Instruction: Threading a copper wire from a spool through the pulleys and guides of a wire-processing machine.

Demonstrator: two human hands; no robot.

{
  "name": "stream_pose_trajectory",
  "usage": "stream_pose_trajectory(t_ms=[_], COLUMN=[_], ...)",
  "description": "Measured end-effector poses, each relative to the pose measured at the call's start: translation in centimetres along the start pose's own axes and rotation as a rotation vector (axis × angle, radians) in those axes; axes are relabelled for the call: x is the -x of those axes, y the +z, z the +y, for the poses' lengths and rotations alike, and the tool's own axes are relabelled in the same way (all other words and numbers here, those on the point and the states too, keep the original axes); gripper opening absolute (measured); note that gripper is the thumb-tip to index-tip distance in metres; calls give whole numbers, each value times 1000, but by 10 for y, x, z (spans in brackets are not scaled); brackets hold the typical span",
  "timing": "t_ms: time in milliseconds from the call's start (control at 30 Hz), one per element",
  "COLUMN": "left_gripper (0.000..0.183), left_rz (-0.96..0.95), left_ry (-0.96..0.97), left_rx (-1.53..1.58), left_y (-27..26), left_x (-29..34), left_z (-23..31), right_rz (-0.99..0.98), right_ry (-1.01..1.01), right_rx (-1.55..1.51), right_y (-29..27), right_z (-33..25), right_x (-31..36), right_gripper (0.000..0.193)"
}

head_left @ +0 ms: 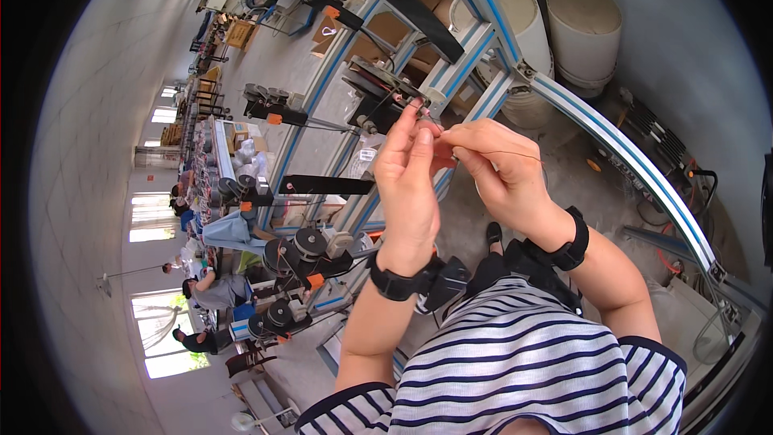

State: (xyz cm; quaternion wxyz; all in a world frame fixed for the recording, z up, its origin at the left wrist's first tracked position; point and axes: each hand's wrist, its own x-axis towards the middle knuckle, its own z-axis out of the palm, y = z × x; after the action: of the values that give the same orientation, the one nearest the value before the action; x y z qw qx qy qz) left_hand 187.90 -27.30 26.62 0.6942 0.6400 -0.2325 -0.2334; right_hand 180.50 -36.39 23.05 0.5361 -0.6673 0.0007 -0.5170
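Note:
My left hand (409,193) is raised with its palm turned partly toward me and its fingers stretched upward. Its fingertips reach the small guide parts beside a black wheel mechanism (377,80) on the frame, and its thumb lies close to them. To its right, my right hand (503,169) is closed in a pinch on a thin dark wire (515,153), whose loose tail sticks out past the knuckles. Between the two hands the wire's other end runs toward the guide parts, partly hidden by fingers. Both wrists wear black straps.
Aluminium rails with blue strips (620,137) surround the work spot. White buckets (584,32) stand beyond them. Dark spool units (310,243) and a black flat bar (326,185) sit on the frame at left. People (221,292) are farther left near long tables.

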Motion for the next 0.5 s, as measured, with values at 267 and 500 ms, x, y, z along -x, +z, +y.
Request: stream_pose_trajectory(t_ms=[267,500], left_gripper=[44,48], left_rz=[97,86], left_ry=[376,529], left_rx=[-419,-697], left_y=[3,0], left_x=[-9,-12], left_z=[-17,-6], right_rz=[23,45], right_ry=[227,280], right_rx=[-103,-140], right_y=[6,14], right_z=[11,15], right_x=[2,0], right_gripper=[16,14])
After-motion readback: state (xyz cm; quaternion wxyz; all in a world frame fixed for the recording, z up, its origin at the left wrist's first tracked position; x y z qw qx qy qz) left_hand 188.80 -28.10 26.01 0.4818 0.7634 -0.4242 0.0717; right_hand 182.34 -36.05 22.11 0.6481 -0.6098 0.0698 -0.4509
